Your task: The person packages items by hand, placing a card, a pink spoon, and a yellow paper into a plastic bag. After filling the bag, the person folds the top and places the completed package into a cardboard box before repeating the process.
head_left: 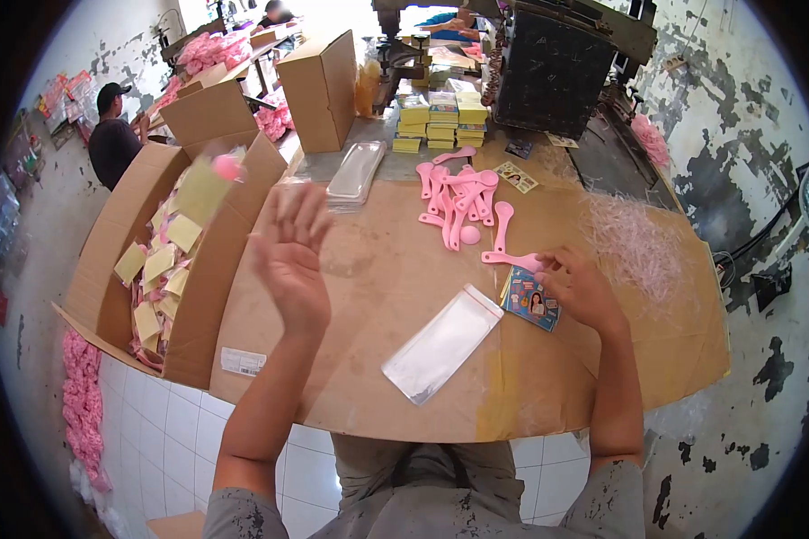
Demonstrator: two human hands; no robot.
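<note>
My left hand (292, 256) is raised over the table's left side, fingers spread and palm bare. A blurred packet (205, 190) with a yellowish card and a pink round end is in the air above the open carton (202, 310), apart from that hand. With its fingers curled, my right hand (582, 289) pinches the bowl end of a pink measuring spoon (508, 258). Under these fingertips lies a small stack of blue printed cards (532, 304). Clear plastic bags (442, 346) lie flat between my hands. Several loose pink spoons (458, 193) are heaped farther back.
Many yellow-carded packets fill the carton. Stacks of cards (442, 117), clear bags (357, 172) and a tall cardboard box (319, 94) stand at the back. Pale shredded plastic (634, 242) lies right, near a black machine (553, 72). A person (114, 135) sits at far left.
</note>
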